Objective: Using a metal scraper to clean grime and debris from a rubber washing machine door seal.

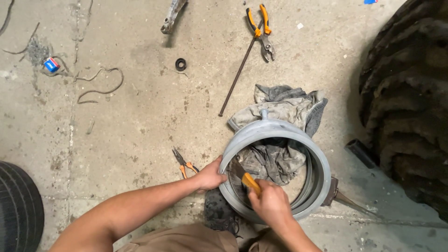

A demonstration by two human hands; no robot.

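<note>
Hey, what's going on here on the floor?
A person steadies a grey metal ring on the concrete floor with the left hand. The right hand holds an orange-handled tool against its inner wall. A dirty grey rag lies under the ring, with orange-handled pliers further off.

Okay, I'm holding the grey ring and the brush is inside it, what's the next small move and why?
Probably draw the orange-handled brush along the inner wall of the grey ring: its head already rests against that wall, the right hand grips the handle, and the left hand steadies the near rim, with the rag underneath.
</note>
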